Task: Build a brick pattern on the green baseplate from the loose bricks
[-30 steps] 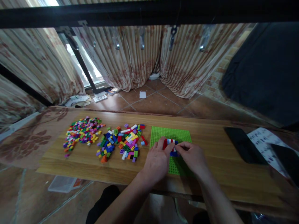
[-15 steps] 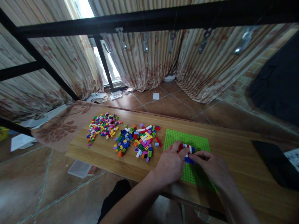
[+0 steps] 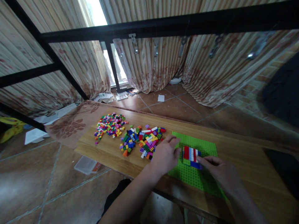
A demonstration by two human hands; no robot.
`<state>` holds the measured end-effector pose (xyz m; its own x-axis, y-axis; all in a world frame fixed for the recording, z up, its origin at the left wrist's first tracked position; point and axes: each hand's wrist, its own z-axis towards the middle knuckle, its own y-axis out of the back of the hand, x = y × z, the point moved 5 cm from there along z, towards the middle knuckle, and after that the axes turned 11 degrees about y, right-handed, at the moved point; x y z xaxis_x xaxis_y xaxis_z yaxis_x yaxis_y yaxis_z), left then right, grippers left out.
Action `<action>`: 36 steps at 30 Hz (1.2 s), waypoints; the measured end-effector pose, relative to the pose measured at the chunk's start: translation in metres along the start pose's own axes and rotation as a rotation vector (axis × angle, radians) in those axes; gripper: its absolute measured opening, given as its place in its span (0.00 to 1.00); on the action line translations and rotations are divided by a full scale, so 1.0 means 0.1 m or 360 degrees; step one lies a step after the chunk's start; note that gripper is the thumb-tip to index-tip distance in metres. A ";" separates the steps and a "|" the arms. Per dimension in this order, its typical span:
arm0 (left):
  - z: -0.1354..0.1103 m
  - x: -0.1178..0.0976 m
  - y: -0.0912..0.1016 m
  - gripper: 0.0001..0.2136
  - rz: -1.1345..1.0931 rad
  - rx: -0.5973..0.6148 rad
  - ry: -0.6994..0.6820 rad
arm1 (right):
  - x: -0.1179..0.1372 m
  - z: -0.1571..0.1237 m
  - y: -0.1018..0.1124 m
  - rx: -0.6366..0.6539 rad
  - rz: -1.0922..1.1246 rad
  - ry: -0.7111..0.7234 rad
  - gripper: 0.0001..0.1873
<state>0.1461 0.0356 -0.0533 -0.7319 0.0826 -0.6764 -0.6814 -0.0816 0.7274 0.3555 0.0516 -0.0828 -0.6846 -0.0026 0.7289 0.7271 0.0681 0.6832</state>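
Note:
A green studded baseplate (image 3: 187, 177) lies on the wooden board. On it sits a flat build of toy building bricks (image 3: 191, 154), with red and white stripes on top and blue and green bricks along its near side. My right hand (image 3: 218, 169) is at the build's right edge, its fingers curled and a fingertip against the bricks. My left hand (image 3: 166, 154) hovers by the plate's left edge, fingers apart, with no brick visible in it. It partly hides the nearer pile of loose bricks (image 3: 147, 141).
Farther left lies a pile of smaller mixed bricks (image 3: 111, 124). A dark flat object (image 3: 280, 168) rests at the board's right end. On the floor below is a clear plastic box (image 3: 85, 165). A black metal rail (image 3: 163, 26) crosses in front of the striped curtains.
My left hand has let go of the brick build and moved left, uncovering its striped top. My right hand stays at its right edge. The whole view has shifted slightly.

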 end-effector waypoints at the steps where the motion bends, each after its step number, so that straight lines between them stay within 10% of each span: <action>1: 0.04 0.06 0.08 0.14 0.0002 -0.0051 0.0050 | 0.00 0.00 0.01 -0.0027 -0.0009 -0.0017 0.25; 12: 0.24 0.73 0.73 0.15 0.0649 -0.0373 0.0546 | -0.04 0.00 0.06 -0.0574 0.0276 -0.0056 0.23; 36: 0.36 0.95 0.68 0.18 0.0953 -0.0121 0.0614 | -0.14 0.03 0.07 -0.0732 0.0532 -0.0023 0.20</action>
<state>0.0299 0.0737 -0.0638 -0.9202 -0.3542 -0.1665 -0.1502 -0.0733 0.9859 0.3704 0.0553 -0.0885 -0.4117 -0.0418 0.9104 0.8496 -0.3789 0.3668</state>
